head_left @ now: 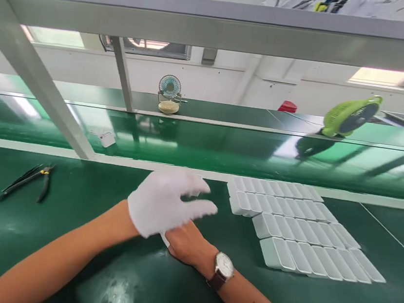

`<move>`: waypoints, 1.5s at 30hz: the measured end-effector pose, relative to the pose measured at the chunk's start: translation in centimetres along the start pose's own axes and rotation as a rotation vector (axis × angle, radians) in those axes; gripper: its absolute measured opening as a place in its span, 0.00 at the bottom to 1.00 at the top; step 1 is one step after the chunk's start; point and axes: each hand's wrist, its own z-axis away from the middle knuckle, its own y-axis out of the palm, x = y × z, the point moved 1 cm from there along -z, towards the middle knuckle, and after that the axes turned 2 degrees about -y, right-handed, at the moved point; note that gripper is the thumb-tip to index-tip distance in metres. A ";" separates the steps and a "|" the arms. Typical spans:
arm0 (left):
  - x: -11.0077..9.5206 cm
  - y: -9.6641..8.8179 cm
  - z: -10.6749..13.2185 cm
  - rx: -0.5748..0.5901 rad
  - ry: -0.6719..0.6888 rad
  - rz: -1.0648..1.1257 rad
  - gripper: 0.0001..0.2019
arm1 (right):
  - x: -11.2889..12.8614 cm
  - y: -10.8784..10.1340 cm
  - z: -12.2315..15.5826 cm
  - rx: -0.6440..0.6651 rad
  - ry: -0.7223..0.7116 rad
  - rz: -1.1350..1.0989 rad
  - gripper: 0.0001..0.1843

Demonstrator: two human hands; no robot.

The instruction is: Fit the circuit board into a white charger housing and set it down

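Note:
My left hand (170, 201) wears a white glove and is raised over the bench. Its thumb and fingers are spread apart, with nothing between them. Just below and partly behind it, my bare right hand (185, 243) is curled, a wristwatch (223, 267) on its wrist. Its fingertips are hidden by the glove. A sliver of white material (165, 238) shows beside my right hand, too little to name. To the right, rows of white divided plastic trays (288, 226) lie side by side on the green bench.
Black-handled pliers (47, 172) lie at the left, beside a thin dark tool (22, 178). A metal frame (217, 30) crosses above the bench. Beyond the pale bench edge are a small white box (107, 139), a small fan (170, 88) and a green fan (349, 115).

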 end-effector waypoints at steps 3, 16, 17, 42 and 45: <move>3.7 2.2 -3.4 -0.124 -0.072 -0.139 0.36 | 0.1 0.1 0.0 0.166 -0.301 0.137 0.11; 9.9 7.2 -4.4 0.016 -0.345 0.093 0.25 | 0.0 0.3 0.3 0.286 -0.411 0.335 0.12; 9.9 6.8 -4.1 0.018 -0.365 0.094 0.25 | -0.1 0.3 0.3 0.294 -0.408 0.324 0.12; 10.8 6.0 -3.2 0.136 -0.428 0.299 0.45 | 1.2 0.5 -2.2 0.339 -0.427 0.468 0.12; 11.4 5.8 -3.7 0.222 -0.371 0.310 0.37 | 0.5 0.8 -1.6 0.250 -0.443 0.403 0.10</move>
